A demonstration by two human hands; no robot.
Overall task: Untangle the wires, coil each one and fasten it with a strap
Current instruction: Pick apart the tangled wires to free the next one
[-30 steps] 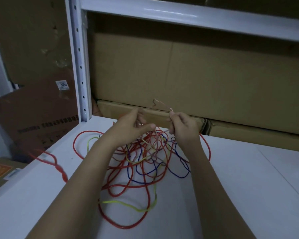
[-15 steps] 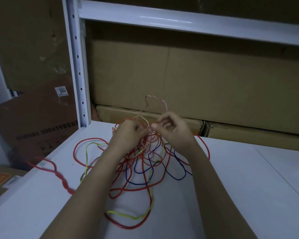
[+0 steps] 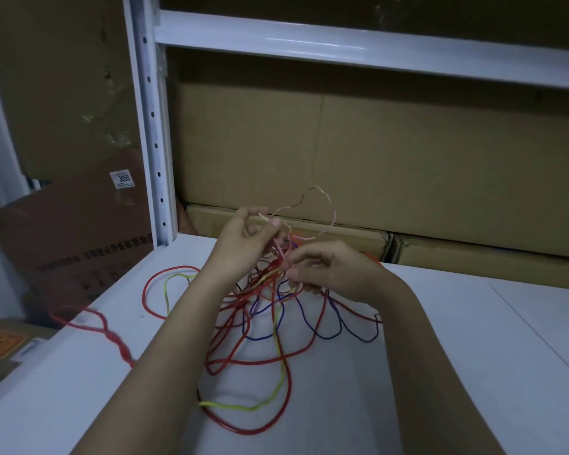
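Bare forearms, no sleeves, bare hands

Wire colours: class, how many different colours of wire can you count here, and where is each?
4. Red loops across the shelf; yellow runs down the middle; blue lies right; pink arcs above the hands. The knot may hide more.

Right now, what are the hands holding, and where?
Both hold the pink wire: left hand pinches near its end, right hand pinches it lower, above the tangle.

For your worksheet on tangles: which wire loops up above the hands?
The thin pink wire: it arcs above both hands, while the red, yellow and blue wires lie on the shelf.
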